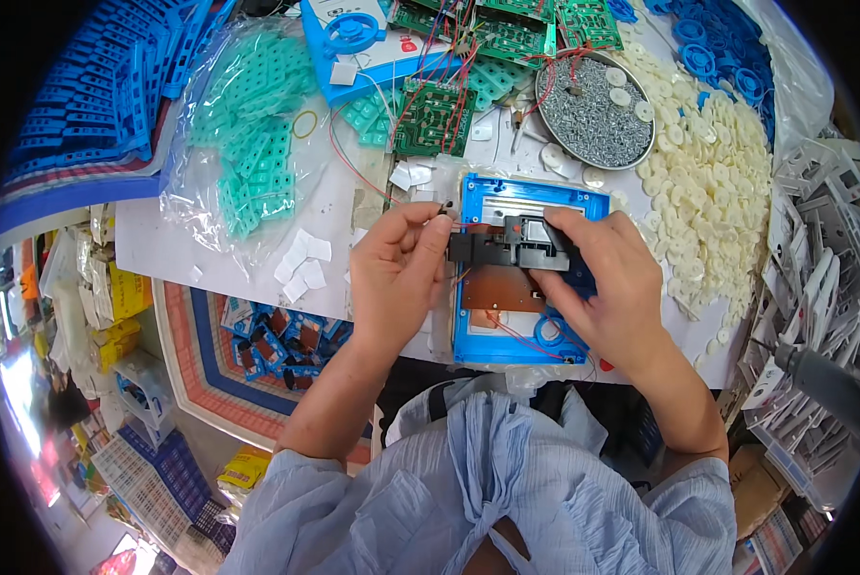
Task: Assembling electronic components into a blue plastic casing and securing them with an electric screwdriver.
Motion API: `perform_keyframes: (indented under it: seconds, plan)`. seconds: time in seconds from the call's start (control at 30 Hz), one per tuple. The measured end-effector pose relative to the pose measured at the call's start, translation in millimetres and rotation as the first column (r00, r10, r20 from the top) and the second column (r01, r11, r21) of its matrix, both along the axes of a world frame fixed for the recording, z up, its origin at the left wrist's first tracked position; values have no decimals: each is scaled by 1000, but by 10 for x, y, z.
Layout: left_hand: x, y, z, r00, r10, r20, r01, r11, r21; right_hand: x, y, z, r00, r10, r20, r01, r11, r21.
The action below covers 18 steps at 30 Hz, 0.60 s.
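Note:
A blue plastic casing (462,321) lies open on the white table in front of me, a brown circuit board (500,289) inside it. Over the casing my right hand (614,278) grips a black plastic mechanism (542,257) between thumb and fingers. The mechanism's narrower left end reaches toward my left hand (398,275), whose thumb and fingers pinch thin wires. Small dark wire ends (446,207) stick out above these fingertips. Thin red wires run between this hand and the mechanism; their exact attachment is hidden. More red wires cross the lower part of the casing.
Green circuit boards (434,117) with wires lie beyond the casing, beside a round tray of screws (598,113). Cream plastic discs (703,182) are heaped at right. Teal pieces (257,125) fill a clear bag at left; white squares (303,261) lie nearer. A bin below holds blue assemblies (281,342).

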<state>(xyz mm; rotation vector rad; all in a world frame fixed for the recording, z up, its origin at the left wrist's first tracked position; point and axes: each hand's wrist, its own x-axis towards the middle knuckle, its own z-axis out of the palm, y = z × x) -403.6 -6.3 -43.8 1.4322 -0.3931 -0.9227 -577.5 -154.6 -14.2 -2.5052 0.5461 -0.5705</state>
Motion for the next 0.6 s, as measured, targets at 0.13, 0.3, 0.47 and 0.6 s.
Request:
perform_keyframes:
  seconds: [0.13,0.3,0.47,0.6]
  plan:
    - [231,-137,99,756,-162,634,174,984,44,15,-40,38,1000,22,14,-21,998,-67]
    - [488,-413,367,306,-327,894,520,844,131,-24,-55,77,998,51,-41,-52,999,-7]
    - [503,-574,604,18,-437,899,560,750,353,-68,-166,109,986,111,-123,-112,994,1]
    - [514,-625,667,-74,-461,884,588,696,412,-52,-204,109,982,135,-135,-136,991,-2]
